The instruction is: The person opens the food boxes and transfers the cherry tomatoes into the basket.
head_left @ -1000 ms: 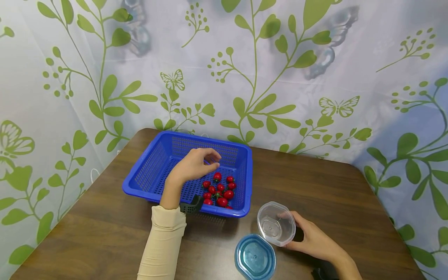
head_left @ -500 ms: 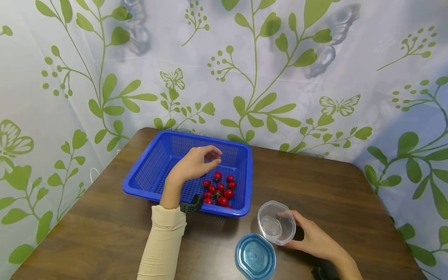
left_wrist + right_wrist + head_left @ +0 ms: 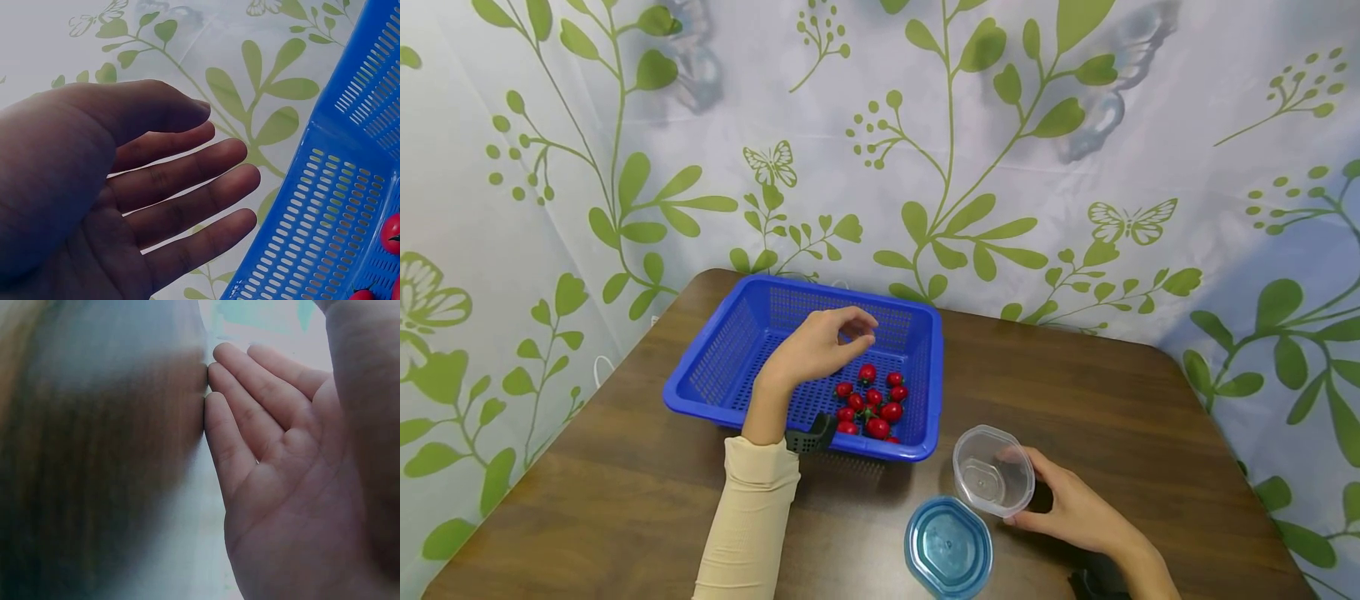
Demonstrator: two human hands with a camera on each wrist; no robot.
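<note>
My left hand [image 3: 816, 346] hovers over the blue plastic basket [image 3: 928, 400], its fingers loosely bent with nothing between them. In the left wrist view the thumb and fingers [image 3: 206, 194] stand apart, beside the basket's slotted wall [image 3: 312, 219]. Several red cherry tomatoes [image 3: 877, 427] lie in the basket's near right part, below that hand. My right hand [image 3: 1078, 512] holds a clear plastic container [image 3: 988, 479] between thumb and fingers, its open mouth tilted toward the camera. No tomatoes show inside it. In the right wrist view that hand's fingertips [image 3: 215, 403] are near the brown tabletop.
A teal lid [image 3: 949, 546] lies on the brown wooden table [image 3: 625, 500], close to the clear container on its near left side. Behind the table hangs a white curtain [image 3: 820, 125] with green leaf prints. A dark strap [image 3: 812, 435] is on the left wrist.
Both hands keep nearly the same poses. The clear container's mouth shifts and tilts very slightly. The head view drifts a little.
</note>
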